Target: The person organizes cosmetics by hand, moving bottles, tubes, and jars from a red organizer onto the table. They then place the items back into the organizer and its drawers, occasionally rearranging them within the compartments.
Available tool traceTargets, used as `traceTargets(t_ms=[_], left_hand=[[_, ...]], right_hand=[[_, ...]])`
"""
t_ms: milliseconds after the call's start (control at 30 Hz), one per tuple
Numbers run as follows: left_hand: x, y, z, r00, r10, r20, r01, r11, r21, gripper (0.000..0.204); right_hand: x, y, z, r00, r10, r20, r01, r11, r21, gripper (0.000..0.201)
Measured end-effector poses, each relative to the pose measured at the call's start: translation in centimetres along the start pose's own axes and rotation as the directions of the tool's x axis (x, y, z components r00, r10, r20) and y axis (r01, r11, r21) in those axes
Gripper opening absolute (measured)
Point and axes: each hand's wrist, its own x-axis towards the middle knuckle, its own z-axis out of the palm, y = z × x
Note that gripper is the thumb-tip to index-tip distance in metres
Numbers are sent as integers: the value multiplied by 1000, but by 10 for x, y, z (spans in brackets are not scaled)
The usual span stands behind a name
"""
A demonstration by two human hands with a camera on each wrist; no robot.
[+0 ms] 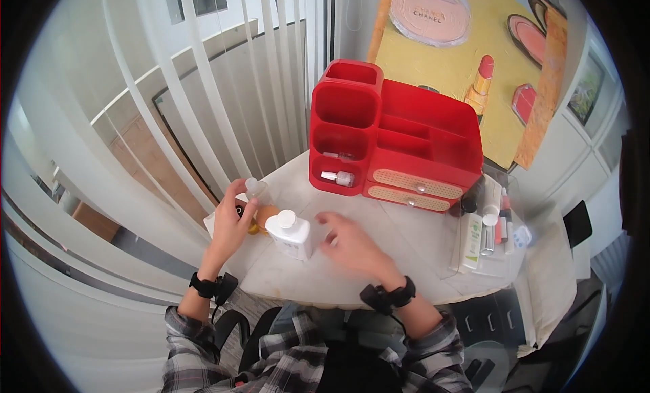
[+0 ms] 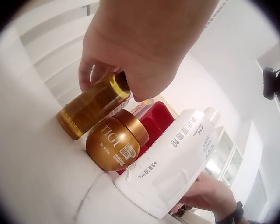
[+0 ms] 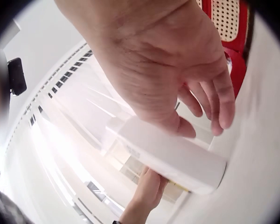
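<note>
My left hand (image 1: 233, 219) is among bottles at the table's left side, its index finger and thumb about a clear bottle (image 1: 257, 188) with a frosted cap. Under that hand stands an amber bottle (image 2: 94, 106) with a dark cap. Beside it is a round golden-brown TIGI jar (image 2: 113, 142). A white lotion bottle (image 1: 291, 236) stands upright between my two hands. My right hand (image 1: 355, 249), blurred, hovers just right of the lotion bottle, its fingers loosely bent and nothing in them. In the right wrist view its thumb overlaps the white bottle (image 3: 168, 151).
A red organizer (image 1: 423, 139) with two woven-front drawers stands at the back; small nail polish bottles (image 1: 337, 178) lie in its front compartments. At the right, a clear bin (image 1: 447, 257) holds several tubes and bottles. White vertical blinds (image 1: 196, 88) hang along the left.
</note>
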Motion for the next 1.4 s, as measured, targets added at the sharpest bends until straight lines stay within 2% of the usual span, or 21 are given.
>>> traceTargets(t_ms=[67, 133, 167, 233, 367, 433, 600, 667, 767, 900, 967, 1100, 1167, 1200, 1267, 1300, 1367, 1400], left_hand=[[-4, -2, 2, 1000, 7, -29, -8, 1000, -27, 48], [-8, -3, 5, 998, -27, -59, 21, 995, -101, 48], [-10, -3, 4, 998, -26, -59, 20, 995, -102, 48], [-13, -2, 2, 994, -84, -76, 72, 987, -145, 49], [-21, -9, 1, 996, -87, -33, 80, 983, -166, 44], [-24, -13, 5, 999, -43, 4, 43, 979, -199, 49], [-28, -5, 3, 996, -71, 61, 83, 970, -229, 50], [-28, -3, 2, 990, -103, 100, 124, 963, -238, 52], [-32, -6, 2, 990, -92, 105, 113, 969, -218, 55], [-35, -12, 3, 993, -73, 88, 91, 970, -227, 57], [-37, -10, 1, 990, -98, 103, 121, 963, -240, 61], [-39, -7, 2, 984, -138, 111, 164, 948, -273, 65], [-42, -15, 5, 993, -107, 45, 115, 960, -256, 71], [-43, -18, 5, 993, -105, 48, 114, 960, -256, 71], [-44, -23, 4, 996, -45, -77, 30, 983, -180, 75], [-45, -23, 1, 996, -44, -76, 30, 983, -180, 75], [-48, -13, -10, 977, -17, -210, 0, 997, -77, 77], [-50, -3, -16, 979, -13, -206, -3, 997, -76, 77]], right_hand=[[11, -3, -18, 999, 11, -52, -14, 997, -71, 42], [21, -10, -30, 978, -117, -172, 51, 935, -350, 41], [28, -10, -31, 978, -118, -172, 51, 935, -352, 41], [46, -7, -24, 952, -256, -166, 138, 847, -513, 37], [84, 10, -11, 958, -263, -114, 140, 776, -615, 29], [100, 19, -5, 994, -97, -58, 22, 666, -746, 35], [117, 31, 7, 997, -26, -68, -36, 638, -769, 31], [119, 33, 8, 993, 43, -112, -116, 580, -806, 29], [121, 39, 7, 986, 49, -157, -159, 545, -823, 24], [118, 41, 1, 991, 2, -136, -112, 580, -807, 20], [117, 52, 0, 982, -107, -156, -59, 611, -790, 18], [106, 44, -10, 980, -117, -159, -43, 658, -752, 20], [97, 34, -16, 943, -236, -236, 26, 757, -653, 19], [92, 27, -20, 942, -235, -239, 23, 757, -653, 19], [78, 7, -29, 869, -332, -366, 156, 888, -433, 17], [70, -6, -34, 869, -331, -368, 154, 888, -433, 17], [51, -34, -43, 886, -127, -446, 70, 987, -141, 15], [42, -45, -46, 884, -124, -451, 67, 988, -140, 15]])
